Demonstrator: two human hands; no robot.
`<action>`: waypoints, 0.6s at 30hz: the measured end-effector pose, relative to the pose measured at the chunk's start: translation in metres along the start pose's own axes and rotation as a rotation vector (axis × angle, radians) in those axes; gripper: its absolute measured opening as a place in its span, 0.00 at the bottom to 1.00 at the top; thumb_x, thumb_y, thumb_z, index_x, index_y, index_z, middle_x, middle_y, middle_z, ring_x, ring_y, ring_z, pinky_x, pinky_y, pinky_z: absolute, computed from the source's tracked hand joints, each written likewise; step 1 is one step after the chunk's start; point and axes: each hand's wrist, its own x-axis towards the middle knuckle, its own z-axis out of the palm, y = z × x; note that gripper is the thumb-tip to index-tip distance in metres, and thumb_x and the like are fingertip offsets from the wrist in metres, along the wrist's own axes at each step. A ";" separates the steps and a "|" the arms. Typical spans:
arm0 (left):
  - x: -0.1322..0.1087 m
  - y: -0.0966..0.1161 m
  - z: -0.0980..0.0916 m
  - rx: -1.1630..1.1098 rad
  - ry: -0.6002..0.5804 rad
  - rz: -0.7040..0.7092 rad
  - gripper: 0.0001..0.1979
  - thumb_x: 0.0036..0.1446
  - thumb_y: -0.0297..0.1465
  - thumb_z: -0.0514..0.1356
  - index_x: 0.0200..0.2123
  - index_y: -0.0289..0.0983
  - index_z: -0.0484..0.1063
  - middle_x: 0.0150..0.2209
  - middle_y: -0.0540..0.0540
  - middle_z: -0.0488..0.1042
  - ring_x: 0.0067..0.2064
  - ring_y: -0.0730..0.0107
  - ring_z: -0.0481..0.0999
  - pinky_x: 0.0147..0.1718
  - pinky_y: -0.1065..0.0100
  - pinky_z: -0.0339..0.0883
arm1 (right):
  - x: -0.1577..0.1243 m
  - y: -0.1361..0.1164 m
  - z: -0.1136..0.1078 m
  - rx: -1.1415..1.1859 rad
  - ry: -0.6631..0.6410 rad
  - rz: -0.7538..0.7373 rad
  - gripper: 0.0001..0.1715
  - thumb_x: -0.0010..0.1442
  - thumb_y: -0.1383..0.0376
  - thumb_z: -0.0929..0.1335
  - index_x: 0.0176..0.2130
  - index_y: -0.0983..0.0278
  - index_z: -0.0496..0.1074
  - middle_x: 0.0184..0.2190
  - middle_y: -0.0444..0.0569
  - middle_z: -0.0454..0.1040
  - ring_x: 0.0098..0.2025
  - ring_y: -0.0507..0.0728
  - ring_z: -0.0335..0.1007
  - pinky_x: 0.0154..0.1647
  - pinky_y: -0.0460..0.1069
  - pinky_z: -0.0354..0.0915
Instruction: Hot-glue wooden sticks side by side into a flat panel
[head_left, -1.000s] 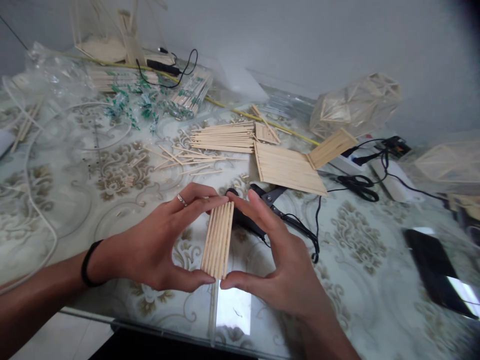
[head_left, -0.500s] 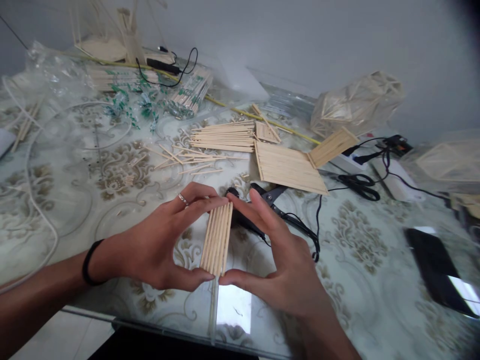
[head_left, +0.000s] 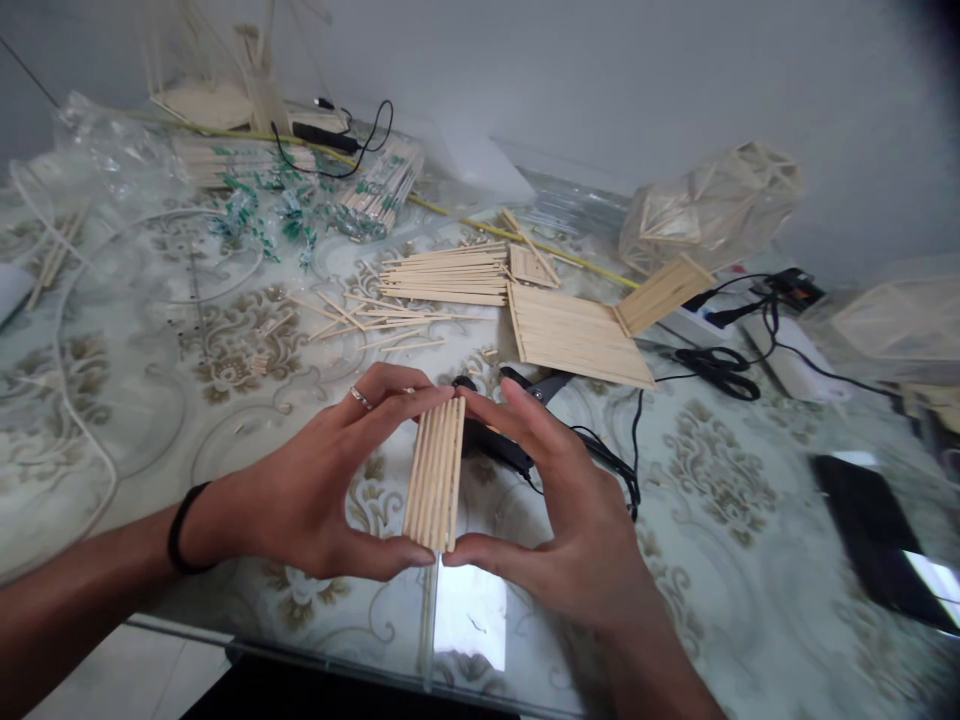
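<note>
Between my two hands a small panel of wooden sticks, laid side by side, is held tilted above the glass-topped table. My left hand, with a ring and a black wristband, grips the panel's far and near ends between fingers and thumb. My right hand pinches the same two ends from the right, its thumb at the near corner. Just behind the panel lies a black tool with a cable, partly hidden by my right hand and the panel.
A larger stick panel with an upright side stands beyond my hands, beside loose sticks. Black scissors and a power strip lie right, a phone nearer. Wrapped stick bundles and a white cable are left.
The stick panel has turned slightly in my hands, showing more of its right edge. Both hands keep nearly the same place and grip.
</note>
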 end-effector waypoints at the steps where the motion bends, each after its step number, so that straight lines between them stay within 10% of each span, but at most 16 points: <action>1: 0.000 0.000 0.000 0.001 -0.002 0.001 0.55 0.57 0.44 0.77 0.79 0.44 0.51 0.65 0.33 0.65 0.69 0.41 0.67 0.65 0.41 0.75 | 0.000 -0.001 0.000 -0.016 -0.001 0.001 0.70 0.53 0.49 0.86 0.80 0.37 0.51 0.71 0.45 0.76 0.71 0.72 0.74 0.74 0.73 0.68; 18: -0.006 -0.002 0.008 0.186 -0.050 -0.053 0.52 0.55 0.38 0.73 0.77 0.39 0.53 0.66 0.31 0.67 0.68 0.39 0.70 0.62 0.39 0.77 | 0.002 -0.011 0.001 -0.246 -0.063 -0.060 0.67 0.59 0.57 0.84 0.81 0.45 0.49 0.73 0.47 0.74 0.71 0.68 0.74 0.69 0.62 0.77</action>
